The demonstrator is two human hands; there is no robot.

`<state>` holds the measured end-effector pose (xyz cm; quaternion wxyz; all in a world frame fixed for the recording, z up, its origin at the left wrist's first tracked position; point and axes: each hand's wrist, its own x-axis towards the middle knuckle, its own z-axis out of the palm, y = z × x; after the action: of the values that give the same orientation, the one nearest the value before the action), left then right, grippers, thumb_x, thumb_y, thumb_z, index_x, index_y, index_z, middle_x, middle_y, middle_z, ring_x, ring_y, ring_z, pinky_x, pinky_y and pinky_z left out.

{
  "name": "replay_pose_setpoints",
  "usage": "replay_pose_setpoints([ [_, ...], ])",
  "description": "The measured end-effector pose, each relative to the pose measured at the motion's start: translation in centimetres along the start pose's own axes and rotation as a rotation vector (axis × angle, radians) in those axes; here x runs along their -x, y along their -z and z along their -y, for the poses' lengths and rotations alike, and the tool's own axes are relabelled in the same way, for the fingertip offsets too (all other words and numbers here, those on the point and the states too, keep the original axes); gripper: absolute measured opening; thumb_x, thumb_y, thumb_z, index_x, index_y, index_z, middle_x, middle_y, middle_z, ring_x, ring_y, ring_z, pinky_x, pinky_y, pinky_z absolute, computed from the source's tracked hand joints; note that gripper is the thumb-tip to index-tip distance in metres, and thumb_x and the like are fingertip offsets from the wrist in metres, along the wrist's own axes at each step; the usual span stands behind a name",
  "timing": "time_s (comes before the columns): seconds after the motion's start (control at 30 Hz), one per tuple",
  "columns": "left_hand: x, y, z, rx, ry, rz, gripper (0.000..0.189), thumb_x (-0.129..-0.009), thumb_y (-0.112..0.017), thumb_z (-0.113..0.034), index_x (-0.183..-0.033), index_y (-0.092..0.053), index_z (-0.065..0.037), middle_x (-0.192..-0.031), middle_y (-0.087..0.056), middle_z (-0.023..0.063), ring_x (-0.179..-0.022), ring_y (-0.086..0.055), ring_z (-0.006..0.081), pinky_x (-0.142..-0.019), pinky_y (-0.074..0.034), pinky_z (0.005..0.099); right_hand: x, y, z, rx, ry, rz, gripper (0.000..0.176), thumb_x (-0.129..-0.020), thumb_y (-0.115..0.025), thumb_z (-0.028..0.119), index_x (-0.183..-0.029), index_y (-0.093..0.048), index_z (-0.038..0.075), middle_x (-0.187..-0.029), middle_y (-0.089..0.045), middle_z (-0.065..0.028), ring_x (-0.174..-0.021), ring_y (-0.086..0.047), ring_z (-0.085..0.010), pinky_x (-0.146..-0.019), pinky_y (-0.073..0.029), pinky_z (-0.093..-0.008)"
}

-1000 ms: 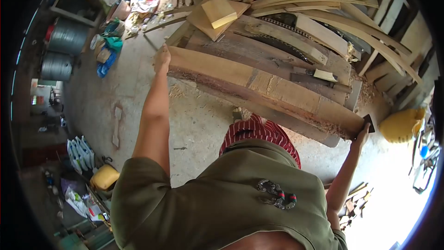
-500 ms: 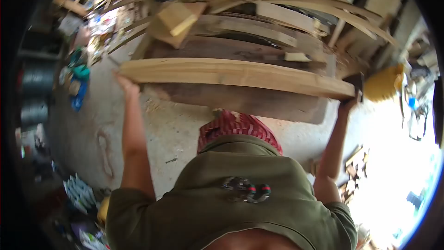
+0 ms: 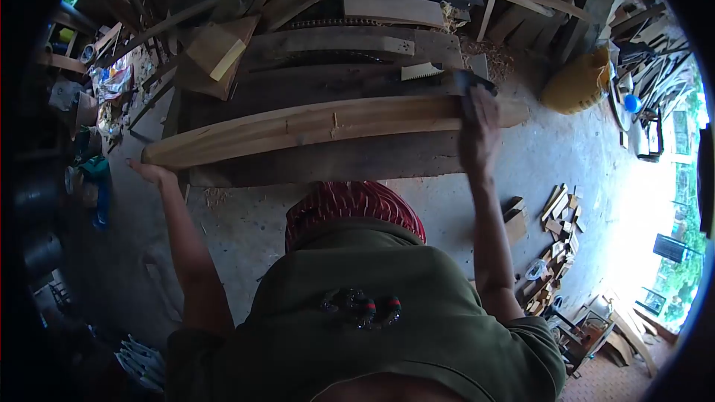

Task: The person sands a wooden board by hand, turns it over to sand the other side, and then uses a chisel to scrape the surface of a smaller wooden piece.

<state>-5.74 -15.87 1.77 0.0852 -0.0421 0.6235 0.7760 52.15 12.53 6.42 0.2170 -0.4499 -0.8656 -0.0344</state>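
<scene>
— Overhanging the left edge of the dark wooden workbench (image 3: 328,164), is the long pale bowed wooden plank (image 3: 313,123) being given room?
— Bare concrete floor (image 3: 246,216) is being left open under that end; a yellow sack (image 3: 577,82) is sitting near the other.
— Changes?
— The right hand (image 3: 479,134), earlier at the tip, is being laid farther in, blurred, its grip impossible to tell. The left hand (image 3: 153,173) is being cupped around the left end.
</scene>
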Motion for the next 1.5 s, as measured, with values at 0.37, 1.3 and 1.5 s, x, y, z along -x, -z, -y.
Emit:
replay_pose_setpoints([
  [0.37, -2.1, 0.5, 1.5, -0.105, -0.108, -0.194, 0.091, -0.097, -0.021, -0.069, -0.148, -0.024, 0.006, -0.149, -0.037, 0.0225, -0.135, -0.040, 0.0334, -0.113, -0.027, 0.0399, -0.1, -0.1, -7.4, 0.183, -0.166, -0.001, 0.038, -0.092, -0.052, 0.009, -0.128, -0.059, 0.002, -0.138, -0.054, -0.0194, -0.132, -0.046, -0.0348, -0.113, -0.031, -0.0483],
  [1.3, 1.3, 0.0, 1.7, -0.064, -0.155, -0.061, 0.075, -0.103, -0.024, -0.059, -0.122, -0.057, 0.006, -0.114, -0.063, 0.0138, -0.109, -0.057, 0.0224, -0.100, -0.039, 0.0352, -4.0, -1.4, 22.3, -0.106, 0.477, 0.276, 0.069, -0.077, -0.069, -0.001, -0.140, -0.043, -0.006, -0.146, -0.044, -0.0226, -0.138, -0.041, -0.0336, -0.120, -0.024, -0.0472],
  [1.5, 1.6, -0.2, 2.1, 0.066, -0.193, -0.066, 0.073, -0.103, -0.026, -0.058, -0.116, -0.056, 0.008, -0.108, -0.064, 0.0137, -0.101, -0.059, 0.0229, -0.093, -0.045, 0.0348, -6.0, -4.6, 37.0, -0.169, 0.650, 0.483, 0.067, -0.092, -0.047, 0.022, -0.150, -0.023, -0.003, -0.156, -0.022, -0.0263, -0.146, -0.020, -0.0377, -0.122, -0.014, -0.0453],
])
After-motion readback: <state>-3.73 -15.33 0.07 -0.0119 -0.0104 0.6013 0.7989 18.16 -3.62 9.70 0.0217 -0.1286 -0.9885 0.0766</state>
